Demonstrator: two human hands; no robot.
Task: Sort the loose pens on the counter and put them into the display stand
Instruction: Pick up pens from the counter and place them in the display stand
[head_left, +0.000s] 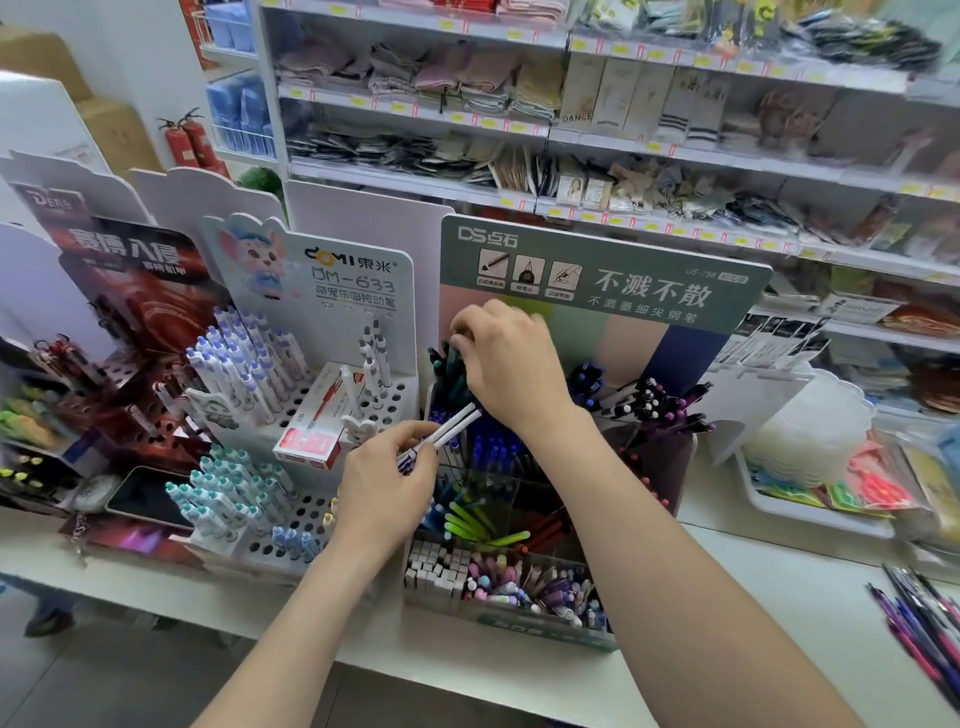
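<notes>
Two bare hands work over a green-headed display stand (623, 291) on a shop counter (753, 571). The left hand (387, 467) pinches a pair of white pens (460, 422) between thumb and curled fingers, the pens angled up toward the right wrist. The right hand (511, 358) reaches into the stand's rear left compartment, its fingers curled round the tops of the teal pens (440, 374) standing there. Blue pens (488, 452) fill the compartment just below the hands, with lime-green pens (467, 519) in the next one forward. A heap of loose pens (919, 618) lies at the counter's right edge, well apart from the stand. Just left of the stand is a white perforated rack (306, 512) of upright pens, with a red box (311, 431) lying on it. Stocked shelves (571, 135) run behind.
</notes>
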